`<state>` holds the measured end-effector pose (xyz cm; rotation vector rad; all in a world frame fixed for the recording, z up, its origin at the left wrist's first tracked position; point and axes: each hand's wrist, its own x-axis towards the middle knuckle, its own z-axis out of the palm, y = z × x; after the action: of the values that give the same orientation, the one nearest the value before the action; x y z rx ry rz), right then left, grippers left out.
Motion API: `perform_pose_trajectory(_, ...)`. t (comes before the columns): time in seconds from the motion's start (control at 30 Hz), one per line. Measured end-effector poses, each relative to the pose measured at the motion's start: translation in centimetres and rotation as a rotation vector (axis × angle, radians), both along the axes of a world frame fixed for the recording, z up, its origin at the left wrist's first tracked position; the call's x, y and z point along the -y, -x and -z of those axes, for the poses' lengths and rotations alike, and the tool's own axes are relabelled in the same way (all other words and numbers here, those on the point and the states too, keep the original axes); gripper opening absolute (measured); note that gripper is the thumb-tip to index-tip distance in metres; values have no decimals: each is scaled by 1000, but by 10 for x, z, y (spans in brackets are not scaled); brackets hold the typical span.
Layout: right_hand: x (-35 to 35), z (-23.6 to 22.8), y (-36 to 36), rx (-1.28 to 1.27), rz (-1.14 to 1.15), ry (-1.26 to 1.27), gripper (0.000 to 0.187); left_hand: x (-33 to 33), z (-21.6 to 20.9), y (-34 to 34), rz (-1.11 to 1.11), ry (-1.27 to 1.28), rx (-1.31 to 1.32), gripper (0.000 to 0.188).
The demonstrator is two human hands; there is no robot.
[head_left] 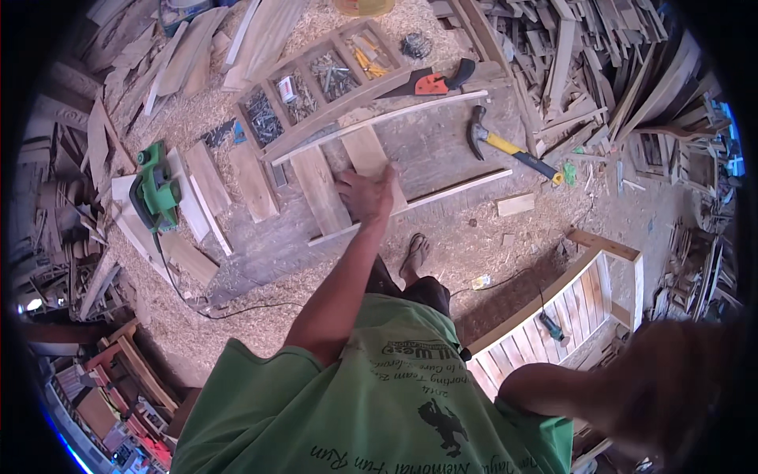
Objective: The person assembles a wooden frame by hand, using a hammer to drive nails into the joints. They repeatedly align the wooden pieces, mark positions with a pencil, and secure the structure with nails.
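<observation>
My left hand (367,194) is closed around the near part of a short wooden slat (365,150), its fingers curled over the slat's left edge. Beside it another slat (320,183) bridges two long, thin wooden strips, the far strip (418,105) and the near strip (466,186). All of these rest on a worn wooden work surface (450,146). My right arm is raised close to the camera at the lower right, and my right hand (671,387) is dark and blurred there, its fingers unreadable.
A claw hammer (509,150), handsaw (434,82) and compartment box of nails (322,110) surround the strips. A green power planer (156,188) with trailing cord stands left, near loose boards (254,186). A slatted wooden frame (568,304) lies right; scrap wood (568,63) is piled behind.
</observation>
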<state>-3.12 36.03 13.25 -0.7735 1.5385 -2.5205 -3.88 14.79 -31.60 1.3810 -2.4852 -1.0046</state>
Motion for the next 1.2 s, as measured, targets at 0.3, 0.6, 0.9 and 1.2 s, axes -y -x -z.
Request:
perform_pose_trajectory(0.3, 57, 384, 4, -272, 99, -1438, 56, 113, -27, 43, 820, 457, -202, 64)
perform_pose_trajectory(0.6, 60, 456, -8, -187, 182, -1417, 64, 169, 8, 72, 1092, 372, 116, 84)
perform_pose_trajectory(0.9, 48, 449, -29, -212, 249, -1372, 71, 147, -142, 86, 1047, -677, 264, 16)
perform_pose_trajectory(1.2, 64, 446, -4, -181, 473, -1462, 41, 61, -188, 22, 1189, -50, -187, 21)
